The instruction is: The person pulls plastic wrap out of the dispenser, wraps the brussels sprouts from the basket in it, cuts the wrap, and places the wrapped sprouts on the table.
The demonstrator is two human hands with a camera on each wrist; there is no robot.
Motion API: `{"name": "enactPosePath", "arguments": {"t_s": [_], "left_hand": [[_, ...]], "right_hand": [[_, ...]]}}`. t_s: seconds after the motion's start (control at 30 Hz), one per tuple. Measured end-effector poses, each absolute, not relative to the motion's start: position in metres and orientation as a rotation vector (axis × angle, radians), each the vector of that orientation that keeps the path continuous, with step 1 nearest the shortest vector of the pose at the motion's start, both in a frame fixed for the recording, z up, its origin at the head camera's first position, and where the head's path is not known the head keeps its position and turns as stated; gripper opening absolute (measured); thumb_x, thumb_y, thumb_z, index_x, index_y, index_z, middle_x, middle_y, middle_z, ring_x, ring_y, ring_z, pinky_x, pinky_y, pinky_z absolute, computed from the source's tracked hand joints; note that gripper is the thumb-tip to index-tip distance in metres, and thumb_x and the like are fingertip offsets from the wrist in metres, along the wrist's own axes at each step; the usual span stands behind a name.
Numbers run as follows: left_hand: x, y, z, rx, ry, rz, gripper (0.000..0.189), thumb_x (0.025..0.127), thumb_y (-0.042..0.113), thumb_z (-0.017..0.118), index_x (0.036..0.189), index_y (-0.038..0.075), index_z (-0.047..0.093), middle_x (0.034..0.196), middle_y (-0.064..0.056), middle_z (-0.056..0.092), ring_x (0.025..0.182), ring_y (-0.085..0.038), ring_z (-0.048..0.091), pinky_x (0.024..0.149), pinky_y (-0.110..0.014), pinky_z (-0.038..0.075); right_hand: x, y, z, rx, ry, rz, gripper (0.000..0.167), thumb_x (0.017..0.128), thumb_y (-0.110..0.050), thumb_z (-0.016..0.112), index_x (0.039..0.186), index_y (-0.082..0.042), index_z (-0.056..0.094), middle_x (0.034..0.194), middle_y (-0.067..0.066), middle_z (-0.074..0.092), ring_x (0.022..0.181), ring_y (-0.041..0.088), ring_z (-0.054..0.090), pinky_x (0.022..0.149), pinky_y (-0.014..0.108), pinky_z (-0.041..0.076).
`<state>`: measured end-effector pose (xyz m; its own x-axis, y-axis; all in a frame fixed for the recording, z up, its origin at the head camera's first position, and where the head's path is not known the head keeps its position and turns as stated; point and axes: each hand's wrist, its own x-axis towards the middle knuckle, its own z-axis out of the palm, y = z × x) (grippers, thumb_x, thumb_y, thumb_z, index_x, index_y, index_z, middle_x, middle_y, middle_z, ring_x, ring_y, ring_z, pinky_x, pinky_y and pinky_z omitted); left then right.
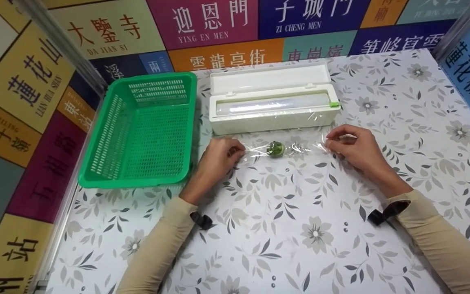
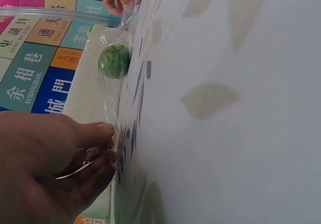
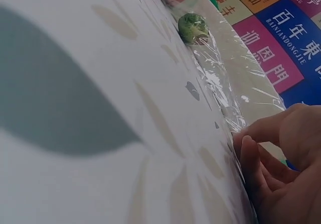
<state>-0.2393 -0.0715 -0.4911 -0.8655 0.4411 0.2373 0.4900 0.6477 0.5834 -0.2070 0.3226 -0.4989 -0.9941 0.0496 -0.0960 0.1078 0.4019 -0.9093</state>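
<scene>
A small round green vegetable [image 1: 276,149], which looks like a Brussels sprout, lies on a strip of clear cling film [image 1: 300,148] in front of the white box. At the strip's left end, my left hand [image 1: 221,154] pinches the film between thumb and fingers; in the left wrist view the film bunches at the fingertips. The right end is pinched by my right hand [image 1: 355,152], thumb against index finger. Film stretches between both hands, low over the table. The right wrist view shows the vegetable [image 3: 193,29] with a brownish patch on its lower side.
Behind the film stands an open white cling film box [image 1: 273,121] with a roll [image 1: 273,103] inside and its lid [image 1: 269,77] tipped back. A green slider [image 1: 334,105] sits at its right end. To the left is a green plastic basket [image 1: 192,134]. Printed panels border the flowered table [image 1: 316,261].
</scene>
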Motion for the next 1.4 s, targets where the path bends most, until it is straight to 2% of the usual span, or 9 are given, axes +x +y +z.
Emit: {"name": "enactPosePath", "arguments": {"t_s": [0.07,0.3,0.4,0.6,0.7,0.87,1.0,1.13,1.4], "left_hand": [[-0.238,-0.071,-0.49,-0.791,-2.781,-1.017,0.008,0.098,0.009,0.08,0.104,0.005,0.084,0.099,-0.008,0.083,0.088,-0.02,0.075,0.08,-0.036,0.063],[-0.234,-0.069,-0.484,-0.755,-2.795,-1.008,0.011,0.1,0.01,0.077,0.107,0.006,0.083,0.109,-0.009,0.082,0.104,-0.023,0.077,0.094,-0.038,0.062],[-0.232,-0.067,-0.483,-0.713,-2.768,-0.942,0.012,0.099,0.008,0.075,0.107,0.005,0.083,0.111,-0.012,0.08,0.109,-0.028,0.075,0.098,-0.041,0.061],[-0.228,-0.055,-0.478,-0.822,-2.679,-0.886,0.012,0.099,0.01,0.074,0.107,0.009,0.083,0.115,-0.011,0.08,0.117,-0.032,0.072,0.105,-0.046,0.057],[-0.225,-0.045,-0.474,-0.971,-2.701,-0.887,0.016,0.1,0.015,0.076,0.114,0.012,0.082,0.12,-0.007,0.08,0.122,-0.028,0.071,0.109,-0.042,0.056],[-0.226,-0.026,-0.471,-1.063,-2.764,-0.876,0.029,0.098,0.021,0.081,0.126,0.015,0.078,0.132,-0.003,0.076,0.128,-0.024,0.068,0.11,-0.038,0.057],[-0.232,-0.016,-0.471,-1.069,-2.781,-0.896,0.033,0.096,0.022,0.085,0.127,0.015,0.077,0.13,-0.002,0.076,0.123,-0.02,0.07,0.106,-0.035,0.058],[-0.237,-0.013,-0.473,-1.077,-2.78,-0.993,0.025,0.096,0.016,0.085,0.118,0.011,0.076,0.118,-0.004,0.078,0.11,-0.019,0.074,0.098,-0.032,0.06],[-0.239,-0.012,-0.476,-1.085,-2.753,-1.166,0.025,0.094,0.007,0.083,0.112,0.003,0.066,0.108,-0.012,0.079,0.105,-0.024,0.078,0.095,-0.031,0.063]], "right_hand": [[-0.206,0.323,-0.497,0.089,2.584,-1.692,0.025,0.099,-0.017,0.08,0.121,-0.005,0.075,0.105,0.003,0.079,0.071,0.009,0.067,0.048,0.022,0.05],[-0.206,0.324,-0.494,-0.164,2.558,-1.74,0.02,0.105,-0.008,0.067,0.12,0.003,0.075,0.099,0.007,0.078,0.072,0.014,0.069,0.052,0.025,0.056],[-0.206,0.323,-0.494,-0.193,2.561,-1.76,0.024,0.108,-0.012,0.065,0.12,0.007,0.074,0.1,0.007,0.077,0.072,0.015,0.068,0.056,0.025,0.058],[-0.206,0.31,-0.488,-0.04,2.781,-1.701,0.029,0.105,-0.032,0.072,0.119,-0.007,0.078,0.11,-0.003,0.073,0.095,0.012,0.067,0.077,0.019,0.055],[-0.209,0.296,-0.484,-0.097,2.895,-1.717,0.021,0.102,-0.027,0.077,0.113,-0.01,0.08,0.11,-0.004,0.071,0.104,0.012,0.063,0.085,0.021,0.048],[-0.215,0.267,-0.476,-0.451,3.015,-1.669,0.009,0.096,-0.012,0.082,0.105,-0.01,0.081,0.103,0.002,0.076,0.1,0.019,0.064,0.085,0.03,0.047],[-0.218,0.241,-0.474,-0.731,2.987,-1.457,0.018,0.094,-0.009,0.083,0.111,-0.012,0.081,0.108,0.004,0.079,0.102,0.021,0.07,0.089,0.039,0.055],[-0.22,0.221,-0.478,-0.831,2.915,-1.253,0.028,0.094,-0.012,0.083,0.122,-0.011,0.077,0.118,0.007,0.077,0.108,0.028,0.071,0.094,0.049,0.059],[-0.221,0.216,-0.484,-0.777,2.785,-1.203,0.024,0.098,-0.015,0.081,0.121,-0.009,0.076,0.116,0.006,0.079,0.099,0.023,0.076,0.089,0.043,0.064]]}}
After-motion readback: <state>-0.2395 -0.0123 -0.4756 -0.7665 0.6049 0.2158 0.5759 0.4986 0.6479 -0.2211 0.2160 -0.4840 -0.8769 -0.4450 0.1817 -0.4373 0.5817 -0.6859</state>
